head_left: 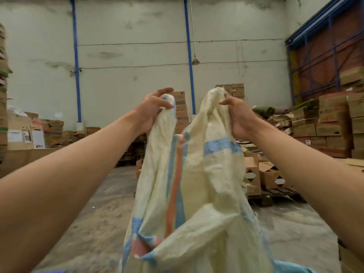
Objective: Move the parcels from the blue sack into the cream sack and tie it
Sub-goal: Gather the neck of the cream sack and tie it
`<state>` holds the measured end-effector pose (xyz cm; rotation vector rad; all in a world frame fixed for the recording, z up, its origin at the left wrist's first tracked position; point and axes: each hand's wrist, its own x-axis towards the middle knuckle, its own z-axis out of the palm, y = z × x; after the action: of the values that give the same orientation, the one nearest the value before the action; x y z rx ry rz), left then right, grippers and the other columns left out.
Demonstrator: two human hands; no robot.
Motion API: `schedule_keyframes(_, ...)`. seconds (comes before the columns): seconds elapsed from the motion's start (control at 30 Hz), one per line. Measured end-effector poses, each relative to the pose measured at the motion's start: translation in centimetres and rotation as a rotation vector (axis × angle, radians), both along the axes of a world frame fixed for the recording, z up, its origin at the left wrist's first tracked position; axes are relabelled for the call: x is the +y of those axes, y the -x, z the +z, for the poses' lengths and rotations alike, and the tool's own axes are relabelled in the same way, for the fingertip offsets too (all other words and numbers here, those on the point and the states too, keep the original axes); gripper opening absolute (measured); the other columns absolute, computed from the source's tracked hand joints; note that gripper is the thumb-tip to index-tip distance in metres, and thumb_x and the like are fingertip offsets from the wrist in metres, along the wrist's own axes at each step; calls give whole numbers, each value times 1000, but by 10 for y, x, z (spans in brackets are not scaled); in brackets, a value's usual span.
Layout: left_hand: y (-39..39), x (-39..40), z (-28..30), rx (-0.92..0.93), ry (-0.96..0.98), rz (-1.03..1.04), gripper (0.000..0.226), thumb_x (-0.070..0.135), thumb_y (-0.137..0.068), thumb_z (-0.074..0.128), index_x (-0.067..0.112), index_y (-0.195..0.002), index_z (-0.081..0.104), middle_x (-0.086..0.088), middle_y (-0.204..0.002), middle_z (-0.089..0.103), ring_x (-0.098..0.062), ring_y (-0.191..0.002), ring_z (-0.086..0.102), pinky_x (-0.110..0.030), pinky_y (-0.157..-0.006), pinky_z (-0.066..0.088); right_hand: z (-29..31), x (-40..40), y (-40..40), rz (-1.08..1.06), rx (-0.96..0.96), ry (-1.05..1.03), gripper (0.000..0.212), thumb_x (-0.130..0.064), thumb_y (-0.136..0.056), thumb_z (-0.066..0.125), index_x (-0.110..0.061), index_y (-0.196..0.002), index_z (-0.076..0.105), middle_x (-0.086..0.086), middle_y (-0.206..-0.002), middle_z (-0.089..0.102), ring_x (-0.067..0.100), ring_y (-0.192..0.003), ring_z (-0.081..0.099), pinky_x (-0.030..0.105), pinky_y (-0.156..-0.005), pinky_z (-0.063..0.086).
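Warehouse: dusty concrete floor (94, 219), stained pale wall (134, 36) with blue posts (75, 62), stacked cardboard boxes (331, 123) left, centre, right. Box print too blurred to read. Cream sack (199, 194) held up mid-frame; left hand (152, 110) and right hand (239, 117) each grip a bunched top corner.

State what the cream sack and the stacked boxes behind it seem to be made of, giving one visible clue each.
Cream sack: probably woven plastic, matt; a fine weave texture and frayed threads at its top edge.
Stacked boxes: likely cardboard, dull brown; flat panels, folded flaps, some crushed.
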<state>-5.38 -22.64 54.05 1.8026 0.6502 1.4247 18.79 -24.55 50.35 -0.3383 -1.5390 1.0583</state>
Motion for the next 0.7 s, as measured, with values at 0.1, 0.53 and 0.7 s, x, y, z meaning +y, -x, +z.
schedule_keyframes(0.1,-20,-1,2,-11,-3,-112,60,-1,-63,61,33,-113,64,-14,-130,50,-29,-104,55,-37,-86,52,1,-6,22,27,-129,-5,30,-9,-95,40,-11,-125,44,11,-98,60,25,-84,62,35,-79,57)
schedule_keyframes(0.53,-24,6,-9,144,-26,15,41,34,-95,35,33,-130,58,-5,-135,58,-25,-119,57,-44,-92,52,-30,32,44,-505,-183,134,35,-17,-83,77,-11,-115,64,10,-105,73,23,-90,73,41,-82,60)
schedule_keyframes(0.7,-16,12,-29,237,13,-21,44,32,-96,31,41,-133,54,-5,-146,48,-28,-121,54,-44,-88,51,-40,20,48,-276,-326,142,43,-27,-81,78,-6,-116,64,13,-105,74,29,-92,73,43,-82,59)
